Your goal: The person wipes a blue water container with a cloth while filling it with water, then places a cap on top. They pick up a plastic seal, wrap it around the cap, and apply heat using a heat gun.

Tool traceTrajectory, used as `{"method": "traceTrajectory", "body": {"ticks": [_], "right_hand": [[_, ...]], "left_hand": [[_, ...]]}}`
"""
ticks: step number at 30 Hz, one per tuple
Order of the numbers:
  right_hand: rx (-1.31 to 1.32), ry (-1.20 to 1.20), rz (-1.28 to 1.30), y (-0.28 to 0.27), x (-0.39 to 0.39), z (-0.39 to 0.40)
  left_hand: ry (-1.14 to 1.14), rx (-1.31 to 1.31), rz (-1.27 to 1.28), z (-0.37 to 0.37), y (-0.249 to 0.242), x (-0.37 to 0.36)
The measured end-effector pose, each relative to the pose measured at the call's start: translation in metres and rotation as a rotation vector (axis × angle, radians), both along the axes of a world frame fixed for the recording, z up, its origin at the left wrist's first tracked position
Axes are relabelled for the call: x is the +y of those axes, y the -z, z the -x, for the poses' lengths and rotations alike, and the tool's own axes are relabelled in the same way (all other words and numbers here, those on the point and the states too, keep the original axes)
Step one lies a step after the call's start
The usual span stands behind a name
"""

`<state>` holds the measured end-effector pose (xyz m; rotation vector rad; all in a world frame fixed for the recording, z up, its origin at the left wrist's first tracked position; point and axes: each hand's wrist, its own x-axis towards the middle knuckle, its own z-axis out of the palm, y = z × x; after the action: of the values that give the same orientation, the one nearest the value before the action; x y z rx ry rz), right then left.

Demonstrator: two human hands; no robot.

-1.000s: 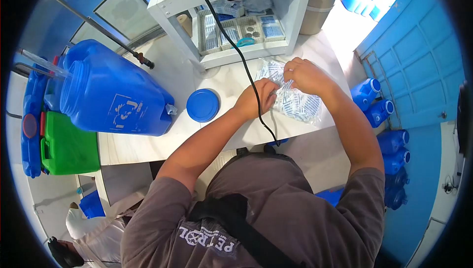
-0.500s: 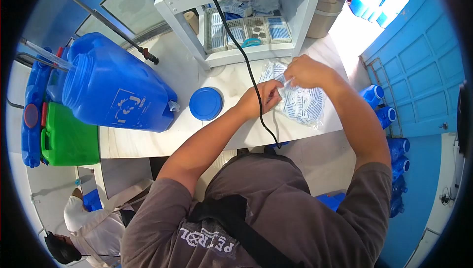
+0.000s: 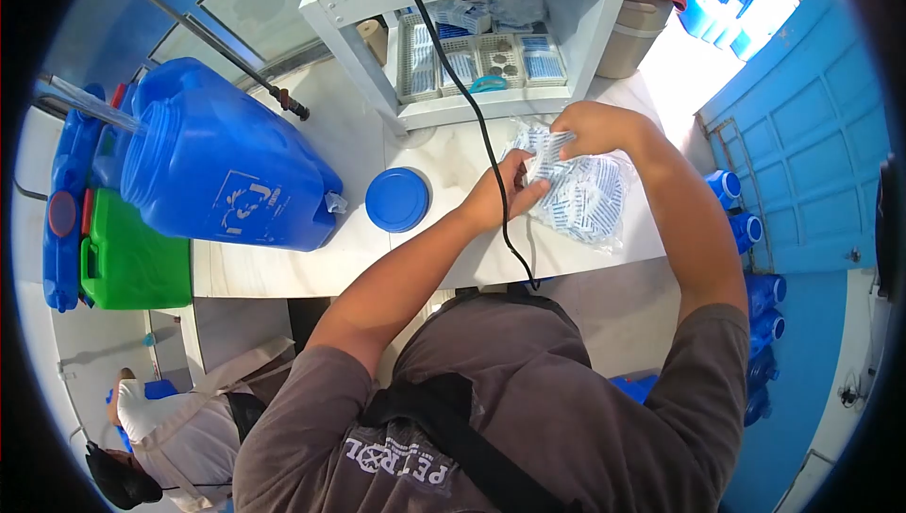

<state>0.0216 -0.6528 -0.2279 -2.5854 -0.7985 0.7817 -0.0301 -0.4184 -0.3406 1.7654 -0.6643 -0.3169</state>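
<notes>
A clear plastic bag [image 3: 587, 200] full of small white packets with blue print lies on the marble-look counter, below the white shelf. My left hand [image 3: 505, 190] is at the bag's left side, its fingers and thumb closed on a small bunch of these packets [image 3: 543, 162]. From the upper right, my right hand [image 3: 596, 132] pinches the other end of the same bunch, over the bag's top. A black cable [image 3: 472, 102] hangs down across the view, in front of my left hand.
A round blue lid [image 3: 396, 200] lies on the counter [image 3: 283, 272], beside a large blue jug [image 3: 226, 159]. Farther left is a green container [image 3: 137, 253]. The white shelf [image 3: 491, 115] holds baskets of packets. Another person [image 3: 184, 428] is at the lower left.
My left fingers have opened wider around the packets, and the bunch between my hands now shows more clearly. The view has shifted slightly. The other person has moved a little left and down.
</notes>
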Motion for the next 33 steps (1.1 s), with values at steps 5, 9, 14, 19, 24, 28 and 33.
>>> {"method": "traceTrajectory", "body": {"ticks": [5, 9, 14, 19, 24, 28, 33], "right_hand": [[0.111, -0.005, -0.088, -0.005, 0.007, 0.006], [0.007, -0.065, -0.011, -0.007, 0.005, 0.0], [0.111, 0.072, -0.168, -0.006, -0.009, 0.0], [-0.192, 0.126, -0.229, 0.014, -0.008, 0.027], [-0.344, 0.059, -0.063, 0.029, -0.001, 0.049], [-0.22, 0.283, -0.225, 0.029, 0.008, 0.049], [-0.529, 0.216, -0.194, 0.042, 0.011, 0.057]], "left_hand": [[-0.005, 0.103, -0.005, 0.0, -0.016, 0.0], [-0.053, 0.124, 0.185, 0.0, -0.011, -0.008], [0.012, 0.173, 0.006, -0.004, -0.007, -0.003], [-0.058, 0.127, -0.011, -0.003, -0.007, -0.006], [0.048, -0.154, -0.691, -0.007, -0.053, 0.0], [-0.063, -0.033, -0.622, -0.015, -0.048, 0.001], [-0.158, -0.015, -0.247, -0.022, -0.02, 0.001]]}}
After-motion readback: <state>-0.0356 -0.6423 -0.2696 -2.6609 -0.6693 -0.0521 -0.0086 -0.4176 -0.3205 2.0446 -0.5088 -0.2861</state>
